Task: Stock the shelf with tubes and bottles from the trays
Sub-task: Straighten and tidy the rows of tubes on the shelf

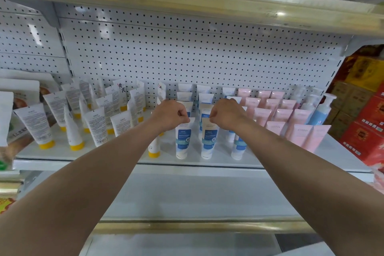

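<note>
Two bare forearms reach up from the bottom corners of the head view and meet at centre frame, over the front edge of the white shelf [124, 151]. At frame centre the left hand [171, 114] has its fingers curled and pinches the flat crimped top of a blue-and-white tube [182, 141]; just to the right of it the right hand [225, 114] pinches the top of a second blue-and-white tube [208, 142] the same way. Both tubes stand cap-down and upright at the front of the shelf, side by side but apart, with more of the same kind in rows behind them.

Left of centre stand yellow-capped tubes [46, 129] — several of them tilted. Pink tubes [301, 135] fill the centre right, and pump bottles [321, 110] stand at the right end against the perforated back panel [187, 52]. No tray shows anywhere in the frame.

As I judge it, the step in hand is setting this pair down as the front row of the blue block. The next move calls for letting go gently — a tall tube on a small cap could tip into its neighbours — then drawing both hands straight back and going to the trays for more.
</note>
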